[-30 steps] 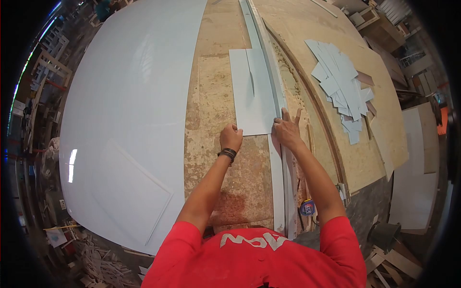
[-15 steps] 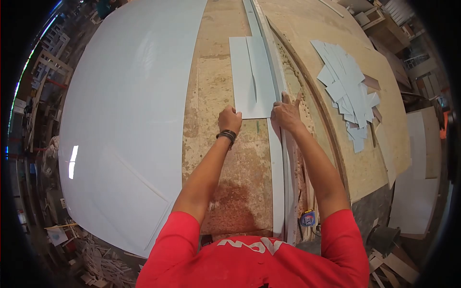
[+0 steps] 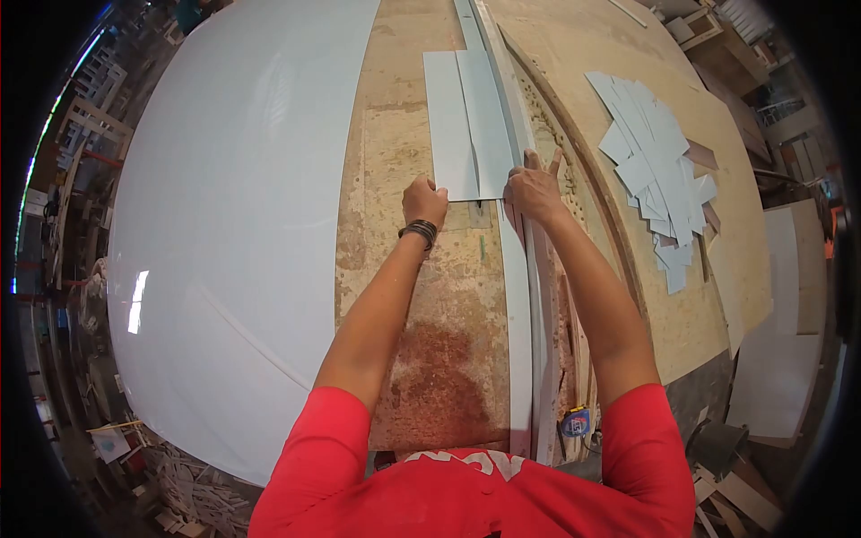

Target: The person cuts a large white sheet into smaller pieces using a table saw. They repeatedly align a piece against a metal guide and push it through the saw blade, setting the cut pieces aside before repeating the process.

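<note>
A thin white panel (image 3: 448, 125) lies on the worn wooden bench against a long straight fence (image 3: 502, 81). A lengthwise cut splits it into two strips, reaching the near edge. My left hand (image 3: 424, 201), with a dark bracelet at the wrist, is closed on the panel's near left corner. At the near right corner, my right hand (image 3: 533, 186) grips the panel's edge beside the fence, one finger stretched up over the fence. Just below the near edge, between my hands, a small dark upright piece (image 3: 479, 206) shows in the bench top.
A large glossy white sheet (image 3: 233, 179) covers the left side. On the plywood surface (image 3: 574, 45) to the right lies a pile of white offcuts (image 3: 655, 170). A blue tape measure (image 3: 575, 421) sits by my right forearm. Scrap strips (image 3: 202, 493) litter the lower left.
Both hands have pushed the panel forward along the fence, away from me. The cut now runs to the near edge, and the dark piece has come into view below it.
</note>
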Demonstrator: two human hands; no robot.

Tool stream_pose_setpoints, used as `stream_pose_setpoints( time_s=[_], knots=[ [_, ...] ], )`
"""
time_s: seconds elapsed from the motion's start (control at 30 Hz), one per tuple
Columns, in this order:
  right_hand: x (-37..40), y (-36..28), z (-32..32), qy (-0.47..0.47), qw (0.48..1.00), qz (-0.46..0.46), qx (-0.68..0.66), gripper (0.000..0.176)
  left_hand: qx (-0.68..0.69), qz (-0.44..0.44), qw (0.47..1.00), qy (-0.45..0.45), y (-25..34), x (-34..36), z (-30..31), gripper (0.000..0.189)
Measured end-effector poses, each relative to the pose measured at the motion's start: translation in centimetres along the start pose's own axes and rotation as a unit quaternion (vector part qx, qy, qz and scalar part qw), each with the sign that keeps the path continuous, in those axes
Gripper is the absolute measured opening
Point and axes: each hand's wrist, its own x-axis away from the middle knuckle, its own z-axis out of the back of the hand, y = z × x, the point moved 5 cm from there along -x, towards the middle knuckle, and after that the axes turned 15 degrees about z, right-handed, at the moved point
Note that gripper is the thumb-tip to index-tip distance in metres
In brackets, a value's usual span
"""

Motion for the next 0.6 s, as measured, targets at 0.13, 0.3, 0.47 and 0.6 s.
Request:
stream_pose_setpoints(
  time_s=[0.13,0.3,0.47,0.6],
  knots=[
    [-1.0,0.4,-0.2,-0.006,1.000,0.008,0.008,0.017,0.016,0.023,0.999,-0.017,0.2,-1.1,-0.1,0.022],
    [-2.0,0.9,1.1,0.004,0.999,0.029,0.023,0.025,0.110,0.042,0.993,0.010,-2.9,-1.9,2.3,0.023],
    [-2.8,2.8,3.4,0.227,0.968,-0.009,0.106,0.019,0.286,0.134,0.945,-0.081,-11.6,1.2,7.2,0.019],
    [-1.8,6.4,9.2,0.262,0.958,-0.077,0.083,0.017,0.369,0.172,0.908,-0.104,-15.3,8.5,11.4,0.019]
  ],
)
